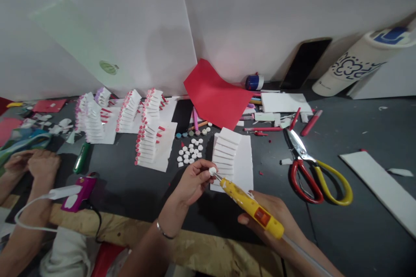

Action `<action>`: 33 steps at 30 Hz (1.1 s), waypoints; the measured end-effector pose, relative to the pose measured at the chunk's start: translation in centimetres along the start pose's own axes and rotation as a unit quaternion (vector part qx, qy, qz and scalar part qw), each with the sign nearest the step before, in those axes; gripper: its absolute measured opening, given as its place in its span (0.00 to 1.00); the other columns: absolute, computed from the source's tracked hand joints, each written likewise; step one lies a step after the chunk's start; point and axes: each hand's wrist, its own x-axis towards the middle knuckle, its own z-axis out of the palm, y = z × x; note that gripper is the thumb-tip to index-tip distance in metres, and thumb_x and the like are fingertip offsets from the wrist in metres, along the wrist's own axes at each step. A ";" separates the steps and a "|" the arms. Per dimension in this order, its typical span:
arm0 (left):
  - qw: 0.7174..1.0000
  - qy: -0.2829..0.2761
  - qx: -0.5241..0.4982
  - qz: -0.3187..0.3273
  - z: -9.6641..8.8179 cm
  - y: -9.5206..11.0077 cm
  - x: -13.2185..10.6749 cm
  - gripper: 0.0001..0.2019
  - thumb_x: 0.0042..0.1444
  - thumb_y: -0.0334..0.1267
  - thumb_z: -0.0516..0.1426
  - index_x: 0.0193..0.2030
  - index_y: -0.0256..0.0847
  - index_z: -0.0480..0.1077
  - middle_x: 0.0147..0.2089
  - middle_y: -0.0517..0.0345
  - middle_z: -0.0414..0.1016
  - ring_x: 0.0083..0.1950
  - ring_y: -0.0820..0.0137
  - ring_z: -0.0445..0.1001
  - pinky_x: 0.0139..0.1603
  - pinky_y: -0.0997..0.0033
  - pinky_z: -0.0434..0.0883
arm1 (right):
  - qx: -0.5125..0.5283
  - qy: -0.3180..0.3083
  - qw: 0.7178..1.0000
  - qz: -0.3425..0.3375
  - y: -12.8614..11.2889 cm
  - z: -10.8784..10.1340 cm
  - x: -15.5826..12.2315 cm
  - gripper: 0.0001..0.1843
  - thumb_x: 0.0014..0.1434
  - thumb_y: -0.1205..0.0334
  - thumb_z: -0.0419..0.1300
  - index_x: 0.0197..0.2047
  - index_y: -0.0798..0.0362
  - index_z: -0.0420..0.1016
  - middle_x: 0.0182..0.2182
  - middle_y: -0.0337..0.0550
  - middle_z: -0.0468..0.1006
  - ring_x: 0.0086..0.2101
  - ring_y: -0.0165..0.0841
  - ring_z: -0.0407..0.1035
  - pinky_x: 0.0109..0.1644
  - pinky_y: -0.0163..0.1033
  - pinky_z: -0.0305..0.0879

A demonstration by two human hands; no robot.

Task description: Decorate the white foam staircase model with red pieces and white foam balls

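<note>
Head view. Left hand [193, 184], one: its fingers [203, 173] stand narrow, pinching one white disc [212, 171]. Right hand [263, 212], one: its fingers are curled around one yellow hot glue gun [251, 207], its metal nozzle at the disc, touching or just beside it; cannot tell which. Both hands are above the dark grey table [130, 199].

Nearest the disc, one white stepped foam stack [227, 158] without red tips stands on a white sheet. To its left lie loose white discs [190, 151], about thirty. Further left and back stand about six stepped stacks with red tips [147, 143].

Also on the table: one red paper sheet [214, 95], one pair of scissors with red and yellow handles [312, 173], one white foam strip [380, 186], one blue-capped bottle [254, 82] and one green marker [81, 158].

At the table's back edge, one white tumbler [360, 62] lies tilted. At far left, a co-worker's two hands [32, 164] rest near one magenta device [79, 193] with a white cord.
</note>
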 end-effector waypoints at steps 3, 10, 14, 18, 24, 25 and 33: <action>1.000 0.004 -0.009 0.012 -0.1 0.2 0.1 0.17 0.37 0.41 0.75 0.30 0.36 0.75 0.32 0.59 0.77 0.29 0.80 0.70 0.29 0.81 0.65 | 0.080 -0.008 0.994 0.078 0.2 -0.2 -0.7 0.24 0.59 0.42 0.62 0.23 0.50 0.63 0.17 0.34 0.63 0.17 0.26 0.57 0.19 0.33 0.50; 0.996 0.028 0.017 0.082 -0.3 1.5 0.5 0.17 0.40 0.42 0.73 0.33 0.39 0.75 0.33 0.59 0.76 0.32 0.77 0.73 0.29 0.80 0.64 | 0.509 0.055 0.826 0.234 0.5 -1.4 -1.4 0.26 0.56 0.32 0.58 0.32 0.49 0.70 0.27 0.38 0.72 0.15 0.23 0.57 0.12 0.28 0.50; 0.980 0.075 0.130 0.132 -0.8 1.6 0.1 0.15 0.44 0.40 0.70 0.36 0.39 0.74 0.33 0.59 0.75 0.32 0.75 0.73 0.30 0.78 0.66 | 0.555 0.112 0.792 0.229 0.4 -2.3 -0.2 0.27 0.53 0.31 0.61 0.31 0.49 0.69 0.28 0.38 0.73 0.17 0.23 0.58 0.11 0.25 0.50; 0.924 0.094 0.337 0.157 -1.2 0.6 -1.6 0.10 0.49 0.36 0.65 0.39 0.40 0.74 0.35 0.59 0.76 0.33 0.74 0.72 0.34 0.75 0.70 | 0.560 0.116 0.786 0.233 0.5 -2.3 0.5 0.26 0.55 0.33 0.61 0.31 0.50 0.69 0.27 0.37 0.73 0.15 0.21 0.55 0.13 0.25 0.55; 0.768 0.067 0.580 0.263 -1.3 -1.6 -3.6 0.06 0.57 0.31 0.58 0.41 0.43 0.75 0.42 0.56 0.77 0.32 0.74 0.70 0.40 0.71 0.73 | 0.544 0.128 0.790 0.251 0.3 -2.1 0.7 0.26 0.53 0.34 0.63 0.31 0.51 0.70 0.26 0.37 0.73 0.14 0.20 0.56 0.13 0.26 0.56; 0.755 0.062 0.593 0.274 -1.4 -1.9 -3.7 0.07 0.58 0.31 0.57 0.42 0.42 0.74 0.42 0.56 0.76 0.32 0.74 0.71 0.39 0.71 0.73 | 0.542 0.130 0.790 0.254 0.2 -2.1 0.7 0.27 0.53 0.34 0.63 0.31 0.51 0.70 0.26 0.37 0.73 0.14 0.20 0.56 0.13 0.26 0.56; 0.712 0.069 0.637 0.288 -1.8 -2.7 -2.9 0.05 0.60 0.32 0.57 0.42 0.43 0.74 0.42 0.54 0.74 0.38 0.69 0.73 0.43 0.67 0.73 | 0.528 0.129 0.797 0.263 -0.1 -2.4 0.8 0.28 0.51 0.32 0.63 0.30 0.51 0.69 0.26 0.38 0.73 0.15 0.23 0.61 0.12 0.27 0.56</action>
